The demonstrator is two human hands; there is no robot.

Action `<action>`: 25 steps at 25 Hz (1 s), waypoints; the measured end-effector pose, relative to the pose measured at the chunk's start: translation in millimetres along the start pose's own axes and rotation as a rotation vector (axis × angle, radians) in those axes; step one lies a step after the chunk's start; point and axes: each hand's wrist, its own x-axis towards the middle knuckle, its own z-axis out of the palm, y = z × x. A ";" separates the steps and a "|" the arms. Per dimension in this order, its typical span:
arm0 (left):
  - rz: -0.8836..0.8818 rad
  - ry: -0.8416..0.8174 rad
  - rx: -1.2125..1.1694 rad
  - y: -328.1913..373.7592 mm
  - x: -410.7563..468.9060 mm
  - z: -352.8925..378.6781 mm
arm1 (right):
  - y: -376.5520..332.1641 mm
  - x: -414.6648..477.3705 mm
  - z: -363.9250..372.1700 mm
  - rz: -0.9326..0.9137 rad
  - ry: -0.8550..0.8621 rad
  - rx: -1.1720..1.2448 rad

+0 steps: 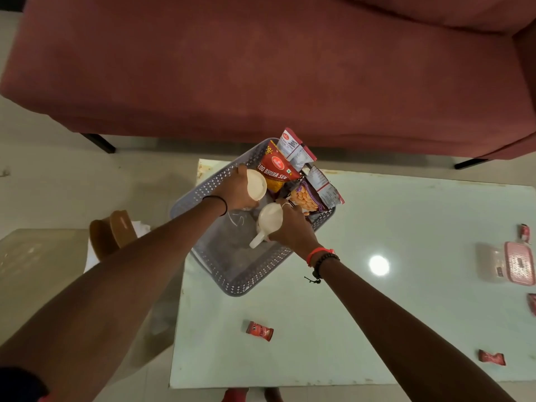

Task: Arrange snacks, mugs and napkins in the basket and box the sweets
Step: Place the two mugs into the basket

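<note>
A grey perforated basket (240, 282) sits on the table's left end. Several snack packets stand in its far half, among them a red bhujia sev bag (277, 169) and a bag of round orange snacks (304, 198). My left hand (235, 188) grips a white mug (256, 184) over the basket's middle. My right hand (290, 227) holds a second white mug (268, 220) just beside it, handle pointing toward me. Red wrapped sweets lie on the table: one sweet (259, 331) near me, another sweet (491, 357) at the right. A pink box (519, 264) rests at the right edge.
The pale glass table (377, 314) lies in front of a maroon sofa (261, 68). More red sweets (525, 232) lie by the pink box. A brown holder with white napkins (116, 230) stands left of the table, by a beige side surface (37, 262).
</note>
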 end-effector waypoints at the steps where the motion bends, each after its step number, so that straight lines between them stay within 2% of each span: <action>1: -0.007 -0.009 -0.019 0.7 3.0 1.6 | 0.5 -0.5 1.0 -0.004 0.011 0.001; 6: -0.019 -0.041 -0.090 1.5 7.4 1.7 | 0.7 -0.3 -0.5 -0.004 0.029 0.025; 12: -0.044 -0.101 -0.040 3.4 1.5 -5.6 | 1.2 0.6 -6.5 -0.019 0.018 0.034; 15: -0.059 -0.062 -0.051 4.4 -10.6 -17.5 | 0.0 -0.9 -10.1 -0.024 -0.011 0.039; 17: -0.088 0.050 -0.164 2.6 -30.7 -27.0 | -4.9 -4.4 -12.7 0.006 -0.032 0.030; 19: -0.065 0.261 -0.345 -1.9 -60.6 -32.6 | -11.8 -11.1 -14.3 0.036 0.051 -0.032; 22: -0.056 0.671 -0.439 -24.2 -122.3 -42.2 | -39.2 -31.3 -6.3 -0.105 0.295 -0.073; 25: -0.216 0.964 -0.477 -59.4 -176.3 -49.6 | -74.7 -51.6 22.0 -0.243 0.268 -0.003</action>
